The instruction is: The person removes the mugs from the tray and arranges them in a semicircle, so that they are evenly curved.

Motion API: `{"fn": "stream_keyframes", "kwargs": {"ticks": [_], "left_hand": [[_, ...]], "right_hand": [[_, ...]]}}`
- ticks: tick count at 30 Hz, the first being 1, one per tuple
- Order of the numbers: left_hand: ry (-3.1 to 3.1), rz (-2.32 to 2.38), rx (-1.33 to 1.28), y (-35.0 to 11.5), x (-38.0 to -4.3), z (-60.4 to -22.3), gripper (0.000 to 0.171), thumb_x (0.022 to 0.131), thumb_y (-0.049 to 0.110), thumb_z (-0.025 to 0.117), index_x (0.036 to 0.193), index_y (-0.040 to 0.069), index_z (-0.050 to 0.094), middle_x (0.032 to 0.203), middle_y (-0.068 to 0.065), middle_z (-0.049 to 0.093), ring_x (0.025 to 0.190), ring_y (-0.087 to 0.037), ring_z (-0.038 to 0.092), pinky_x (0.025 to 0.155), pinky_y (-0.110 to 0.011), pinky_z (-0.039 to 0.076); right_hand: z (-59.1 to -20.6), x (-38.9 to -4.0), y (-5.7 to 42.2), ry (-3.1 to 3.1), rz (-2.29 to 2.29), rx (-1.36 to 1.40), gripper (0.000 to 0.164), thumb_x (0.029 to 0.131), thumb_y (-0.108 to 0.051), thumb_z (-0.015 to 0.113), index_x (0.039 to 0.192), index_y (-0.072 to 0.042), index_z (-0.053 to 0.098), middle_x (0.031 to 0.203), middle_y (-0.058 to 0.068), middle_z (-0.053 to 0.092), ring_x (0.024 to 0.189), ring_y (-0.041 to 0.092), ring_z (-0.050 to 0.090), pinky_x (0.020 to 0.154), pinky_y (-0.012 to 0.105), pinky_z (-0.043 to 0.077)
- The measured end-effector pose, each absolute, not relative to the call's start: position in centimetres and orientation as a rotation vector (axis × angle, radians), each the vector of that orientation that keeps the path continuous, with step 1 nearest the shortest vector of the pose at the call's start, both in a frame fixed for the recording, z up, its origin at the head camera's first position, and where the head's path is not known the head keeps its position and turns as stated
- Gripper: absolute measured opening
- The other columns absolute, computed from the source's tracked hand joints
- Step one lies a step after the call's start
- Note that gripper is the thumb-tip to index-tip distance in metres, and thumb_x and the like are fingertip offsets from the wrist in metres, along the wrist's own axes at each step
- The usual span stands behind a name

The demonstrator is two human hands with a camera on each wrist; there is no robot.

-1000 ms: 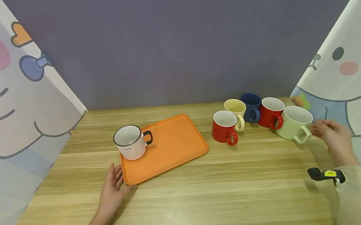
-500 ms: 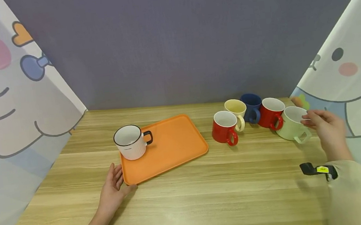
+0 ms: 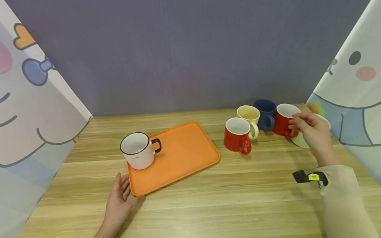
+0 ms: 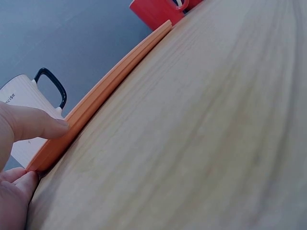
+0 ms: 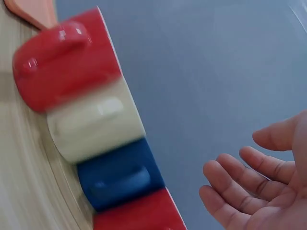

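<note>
At the near left corner of an orange tray (image 3: 183, 149), my left hand (image 3: 117, 205) rests with its thumb against the front edge and its fingers along the left side. On the tray's left end stands a white ribbed mug (image 3: 140, 161) with a black rim and black handle. My right hand (image 3: 316, 136) holds nothing, its fingers loosely bent. It overlaps the right-hand red mug (image 3: 279, 123) in the head view and mostly hides a pale green mug (image 3: 300, 141). The right wrist view shows this hand (image 5: 268, 187) apart from the mugs.
Left of the right-hand red mug are a dark blue mug (image 3: 263, 107), a yellow mug (image 3: 248, 111) and another red mug (image 3: 233, 139), all upright on the wooden table (image 3: 221, 209). A grey panel (image 3: 183, 50) closes the back; printed cartoon panels flank both sides.
My right hand has moved left from beside the green mug's handle, across that mug, to the right-hand red mug. The left hand, tray and mugs have stayed in place.
</note>
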State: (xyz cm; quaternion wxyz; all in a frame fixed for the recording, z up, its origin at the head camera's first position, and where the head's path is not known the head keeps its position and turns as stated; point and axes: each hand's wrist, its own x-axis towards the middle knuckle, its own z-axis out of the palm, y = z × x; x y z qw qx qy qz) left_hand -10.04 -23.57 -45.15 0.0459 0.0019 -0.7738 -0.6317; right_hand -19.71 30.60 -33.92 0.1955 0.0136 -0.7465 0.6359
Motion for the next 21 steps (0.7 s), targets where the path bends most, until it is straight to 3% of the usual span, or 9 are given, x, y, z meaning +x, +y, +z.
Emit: {"fn": "stream_keyframes", "kwargs": {"ticks": [3, 6, 10, 12, 17, 21], "left_hand": [[-2.361, -1.933, 0.001, -23.7, -10.0, -45.2, 0.112, 0.079, -0.017, 0.072, 0.154, -0.007, -0.010, 0.156, -0.034, 0.018, 0.143, -0.048, 0.022, 0.101, -0.004, 0.033], [-2.366, -1.940, -0.002, -23.8, -10.1, -45.2, 0.112, 0.079, -0.017, 0.071, 0.154, -0.006, -0.012, 0.156, -0.035, 0.017, 0.142, -0.049, 0.022, 0.104, -0.009, 0.034], [-2.372, -1.942, 0.009, -23.8, -10.1, -45.2, 0.112, 0.079, -0.017, 0.071, 0.154, -0.006, -0.012, 0.156, -0.035, 0.017, 0.143, -0.048, 0.022, 0.106, -0.011, 0.034], [-2.373, -1.940, 0.012, -23.8, -10.1, -45.2, 0.112, 0.080, -0.017, 0.071, 0.154, -0.006, -0.011, 0.156, -0.034, 0.017, 0.143, -0.047, 0.022, 0.105, -0.010, 0.033], [-2.364, -1.942, 0.001, -23.8, -10.1, -45.2, 0.111, 0.079, -0.018, 0.071, 0.154, -0.007, -0.011, 0.156, -0.035, 0.017, 0.143, -0.047, 0.022, 0.103, -0.008, 0.033], [-2.346, -1.947, -0.008, -23.8, -10.1, -45.3, 0.112, 0.078, -0.019, 0.071, 0.154, -0.008, -0.010, 0.155, -0.036, 0.018, 0.142, -0.048, 0.022, 0.101, -0.005, 0.033]], "right_hand": [[-34.0, -20.1, 29.2, -2.181, 1.701, 0.065, 0.012, 0.101, -0.008, 0.056, 0.096, -0.017, 0.064, 0.080, -0.016, 0.068, 0.069, -0.001, 0.066, 0.066, 0.010, 0.054], [-34.1, -20.5, 27.7, -2.240, 1.659, 0.105, 0.008, 0.102, -0.010, 0.056, 0.102, -0.007, 0.063, 0.080, -0.017, 0.067, 0.071, -0.001, 0.066, 0.066, 0.011, 0.055], [-34.1, -21.0, 25.5, -2.298, 1.622, 0.153, 0.026, 0.102, -0.009, 0.054, 0.114, 0.013, 0.058, 0.082, -0.015, 0.067, 0.072, -0.001, 0.066, 0.068, 0.011, 0.055], [-34.1, -21.1, 24.6, -2.329, 1.585, 0.155, 0.031, 0.102, -0.011, 0.055, 0.118, 0.016, 0.057, 0.086, -0.008, 0.068, 0.074, 0.000, 0.065, 0.069, 0.011, 0.055], [-34.0, -21.4, 22.3, -2.400, 1.530, 0.158, 0.031, 0.103, -0.014, 0.056, 0.119, 0.012, 0.060, 0.103, 0.024, 0.068, 0.077, 0.001, 0.065, 0.073, 0.011, 0.055], [-34.1, -21.7, 20.4, -2.435, 1.542, 0.207, 0.029, 0.102, -0.012, 0.056, 0.118, 0.011, 0.061, 0.107, 0.029, 0.067, 0.078, 0.004, 0.065, 0.073, 0.013, 0.055]]}}
